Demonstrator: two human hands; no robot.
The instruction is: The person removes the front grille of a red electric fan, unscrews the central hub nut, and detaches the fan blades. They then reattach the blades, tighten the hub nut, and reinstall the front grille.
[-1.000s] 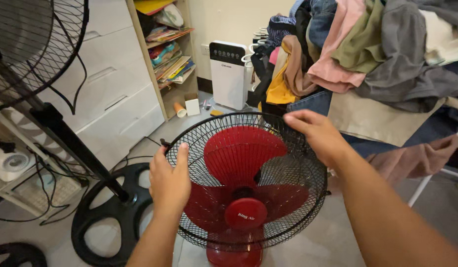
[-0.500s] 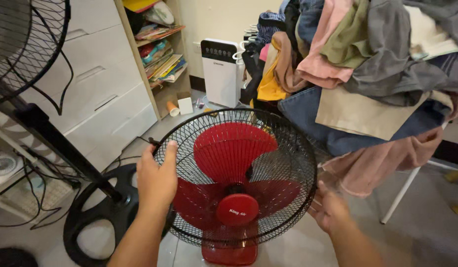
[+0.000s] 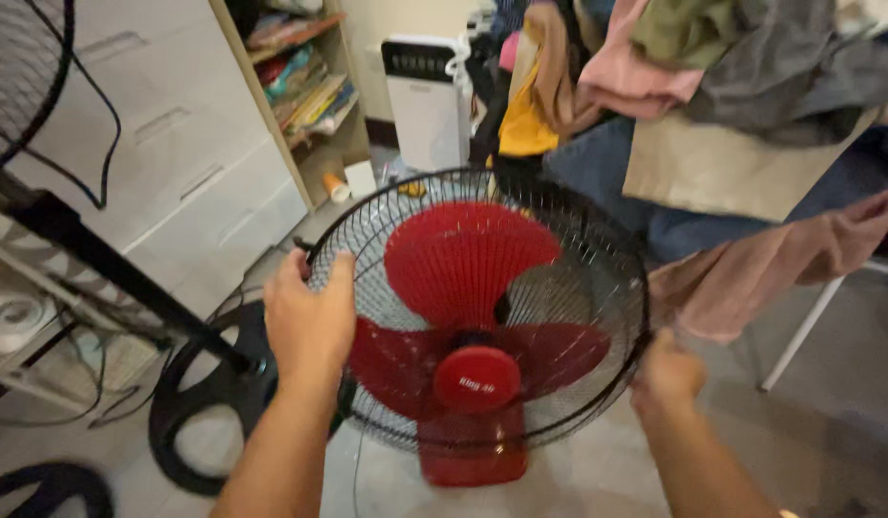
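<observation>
The black wire guard of the red fan is held at two opposite points; the left hand is wrapped over the guard's left rim, thumb and fingers closed on the wires, while the right hand is pressed against the lower right rim, its fingers curled, though whether the rim is truly clamped there cannot be told through the blur; a hold on both sides seems chosen so that the round cage is kept steady and square to its motor. Behind the guard three red blades are enclosed, joined at a red hub cap; below the guard the red body of the fan is seen, resting low over the pale floor. Left of the guard a black round base with a slanted black pole is lying, and beyond it white drawers are shut. Behind the guard and to the left, an open shelf is filled with stacked books and papers, with a small orange-capped bottle at its foot; directly behind the guard a white upright appliance is stood. Right of the guard, a heap of clothes is piled on a stand, pink, grey, blue and yellow pieces draped over one another.
</observation>
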